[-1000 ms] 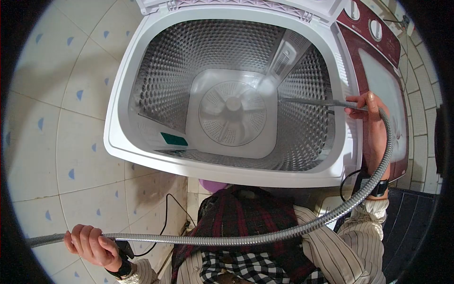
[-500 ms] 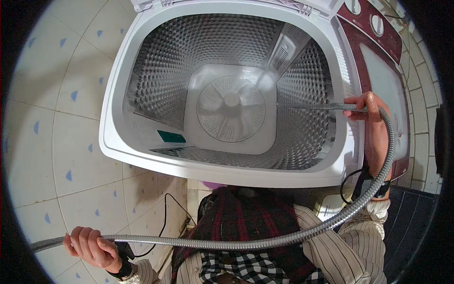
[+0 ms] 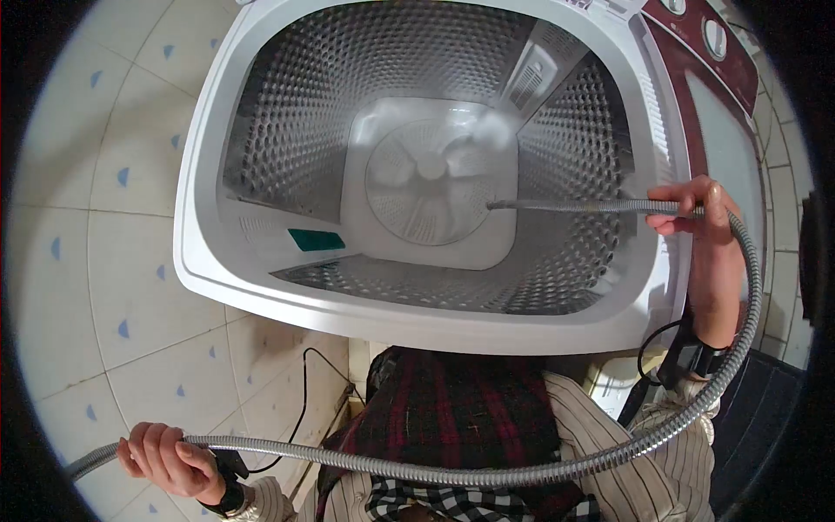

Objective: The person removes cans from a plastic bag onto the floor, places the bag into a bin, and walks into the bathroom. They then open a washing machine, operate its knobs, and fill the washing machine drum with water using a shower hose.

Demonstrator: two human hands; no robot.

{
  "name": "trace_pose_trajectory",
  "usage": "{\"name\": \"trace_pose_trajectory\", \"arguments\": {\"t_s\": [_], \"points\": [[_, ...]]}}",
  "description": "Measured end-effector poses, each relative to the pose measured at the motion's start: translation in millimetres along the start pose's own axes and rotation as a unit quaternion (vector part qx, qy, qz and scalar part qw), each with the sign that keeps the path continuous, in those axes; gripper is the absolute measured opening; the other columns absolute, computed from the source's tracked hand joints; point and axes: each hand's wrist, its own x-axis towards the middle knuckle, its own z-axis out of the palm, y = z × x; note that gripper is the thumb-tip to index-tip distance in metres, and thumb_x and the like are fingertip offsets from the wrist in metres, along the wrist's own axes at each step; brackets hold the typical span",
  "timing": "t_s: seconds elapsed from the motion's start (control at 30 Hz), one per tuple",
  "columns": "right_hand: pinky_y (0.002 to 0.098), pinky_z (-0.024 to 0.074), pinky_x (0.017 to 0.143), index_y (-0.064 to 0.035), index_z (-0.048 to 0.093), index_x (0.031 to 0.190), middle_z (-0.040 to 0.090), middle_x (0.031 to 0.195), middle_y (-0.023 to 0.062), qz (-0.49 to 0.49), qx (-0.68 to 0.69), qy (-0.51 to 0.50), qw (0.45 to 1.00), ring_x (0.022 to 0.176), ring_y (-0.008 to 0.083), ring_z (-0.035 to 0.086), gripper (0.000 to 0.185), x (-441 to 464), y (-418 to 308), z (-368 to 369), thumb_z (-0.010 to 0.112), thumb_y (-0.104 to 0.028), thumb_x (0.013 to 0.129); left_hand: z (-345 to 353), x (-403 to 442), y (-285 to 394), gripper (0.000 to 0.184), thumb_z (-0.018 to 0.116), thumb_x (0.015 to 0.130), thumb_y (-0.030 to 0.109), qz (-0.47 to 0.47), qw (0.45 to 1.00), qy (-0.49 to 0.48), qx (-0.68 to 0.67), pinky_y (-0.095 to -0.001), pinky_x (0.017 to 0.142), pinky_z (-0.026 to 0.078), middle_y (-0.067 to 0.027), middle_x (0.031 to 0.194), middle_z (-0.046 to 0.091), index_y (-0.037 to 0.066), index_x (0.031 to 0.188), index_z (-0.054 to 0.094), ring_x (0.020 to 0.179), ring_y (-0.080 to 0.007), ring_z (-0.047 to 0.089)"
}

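Note:
A grey corrugated hose [image 3: 487, 476] runs in a wide curve from the lower left, across my lap, up to the right. My left hand [image 3: 172, 461] is wrapped round it at the lower left. At the tub's right rim, my right hand [image 3: 696, 209] grips the hose between thumb and fingers. Past my right fingers the hose reaches over the rim of the washing machine [image 3: 417, 329], and its end hangs inside the metal-walled drum above the round pulsator [image 3: 426, 178].
A dark red control panel [image 3: 739, 61] with white knobs lies at the upper right. Tiled wall [image 3: 52, 304] fills the left side. A thin black cable [image 3: 304, 391] runs beside my left forearm. A green label [image 3: 315, 240] is inside the tub.
The hose end has moved left and further into the tub. My right hand has shifted slightly right and down in view, still holding the hose. My left hand stays almost where it was.

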Motion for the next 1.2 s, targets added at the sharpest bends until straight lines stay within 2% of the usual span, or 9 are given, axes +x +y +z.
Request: {"name": "trace_pose_trajectory", "arguments": {"t_s": [0.1,0.17,0.4,0.6,0.77,1.0,1.07,1.2], "points": [[0.0279,0.0463,0.071,-0.0059,0.046,0.076,0.064,0.092,0.0179,-0.013,0.048,-0.001,0.999,0.072,0.0186,0.062,0.046,2,6,-3,0.040,-0.047,0.096,0,1,-1,0.026,0.040,0.091,0.017,0.000,1.000,0.001,-0.001,-0.0486,0.093,0.031,-0.0081,0.071,0.054,0.005,0.072,0.052,0.074,-0.0275,0.055],[0.0290,0.0469,0.070,-0.0047,0.048,0.077,0.064,0.092,0.0197,-0.024,0.042,-0.006,0.999,0.072,0.0227,0.064,0.050,3,8,-4,0.040,-0.050,0.095,1,0,-2,0.025,0.040,0.090,0.017,0.007,1.000,0.001,0.006,-0.0482,0.093,0.031,-0.0078,0.071,0.053,0.005,0.072,0.052,0.074,-0.0271,0.055],[0.0294,0.0481,0.068,-0.0047,0.048,0.076,0.064,0.092,0.0209,-0.029,0.054,0.010,0.998,0.072,0.0225,0.064,0.050,3,8,-2,0.040,-0.051,0.095,2,3,-1,0.024,0.040,0.090,0.016,0.012,1.000,0.007,0.005,-0.0476,0.090,0.032,-0.0077,0.071,0.053,0.005,0.072,0.051,0.074,-0.0267,0.055],[0.0291,0.0504,0.068,-0.0043,0.048,0.076,0.064,0.092,0.0226,-0.007,0.042,-0.054,0.998,0.072,0.0229,0.065,0.050,4,10,-8,0.043,-0.051,0.093,0,6,-1,0.023,0.040,0.090,0.016,0.016,1.000,-0.002,0.016,-0.0473,0.089,0.032,-0.0078,0.071,0.053,0.006,0.072,0.051,0.074,-0.0266,0.055],[0.0333,0.0530,0.071,-0.0038,0.047,0.076,0.063,0.094,0.0233,-0.043,0.091,-0.018,0.995,0.073,0.0247,0.066,0.050,6,10,-2,0.041,-0.049,0.095,0,6,0,0.024,0.041,0.089,0.016,0.008,1.000,-0.001,0.021,-0.0479,0.092,0.032,-0.0079,0.071,0.053,0.006,0.071,0.051,0.075,-0.0268,0.055],[0.0335,0.0529,0.074,-0.0037,0.047,0.077,0.062,0.097,0.0244,-0.038,0.108,-0.045,0.992,0.074,0.0259,0.066,0.048,5,13,-8,0.037,-0.047,0.096,1,6,0,0.025,0.040,0.090,0.016,0.006,1.000,-0.004,0.010,-0.0487,0.094,0.031,-0.0079,0.071,0.054,0.005,0.072,0.053,0.075,-0.0273,0.056],[0.0333,0.0495,0.079,-0.0064,0.046,0.079,0.062,0.099,0.0208,-0.043,0.136,-0.062,0.988,0.080,0.0217,0.065,0.046,5,13,-9,0.035,-0.048,0.097,1,6,1,0.026,0.040,0.091,0.016,0.007,1.000,-0.003,0.011,-0.0482,0.093,0.031,-0.0078,0.071,0.054,0.005,0.071,0.053,0.075,-0.0275,0.056],[0.0333,0.0490,0.079,-0.0070,0.046,0.081,0.062,0.102,0.0206,-0.056,0.124,-0.031,0.990,0.081,0.0220,0.065,0.047,5,15,-9,0.032,-0.049,0.097,1,7,0,0.026,0.040,0.091,0.016,0.010,1.000,-0.006,0.013,-0.0478,0.093,0.031,-0.0077,0.071,0.054,0.005,0.072,0.053,0.075,-0.0274,0.056]]}}
